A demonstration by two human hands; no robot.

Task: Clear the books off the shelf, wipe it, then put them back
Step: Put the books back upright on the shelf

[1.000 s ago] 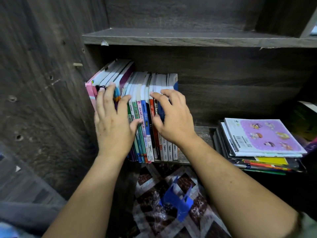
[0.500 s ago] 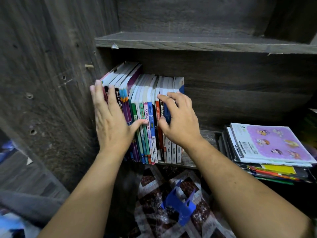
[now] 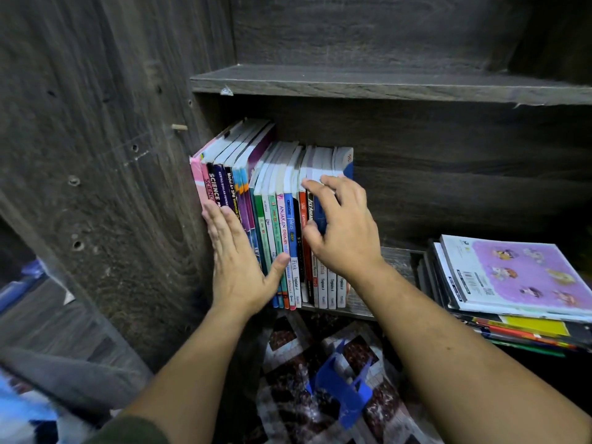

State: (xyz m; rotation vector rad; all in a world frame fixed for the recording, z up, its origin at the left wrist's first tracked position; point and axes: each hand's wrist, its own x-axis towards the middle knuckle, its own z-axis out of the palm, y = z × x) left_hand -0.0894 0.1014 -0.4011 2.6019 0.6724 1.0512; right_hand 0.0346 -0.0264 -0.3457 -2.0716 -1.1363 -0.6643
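A row of upright books (image 3: 278, 174) stands at the left end of the dark wooden shelf (image 3: 394, 261), against the side panel. The leftmost ones lean to the right. My left hand (image 3: 238, 267) lies flat with straight fingers on the lower spines of the left-hand books. My right hand (image 3: 342, 232) curls its fingers over the top front edge of the right-hand books, with the thumb on a dark blue spine.
A flat stack of books (image 3: 519, 277) with a purple cover on top lies at the shelf's right end. The upper shelf board (image 3: 384, 81) hangs above the row. The side panel (image 3: 112, 155) closes the left. Below lies a patterned cloth (image 3: 288, 411) with a blue plastic piece (image 3: 342, 389).
My left hand has slid down from the tops of the left-hand books to their lower spines. My right hand stays on the right-hand books.
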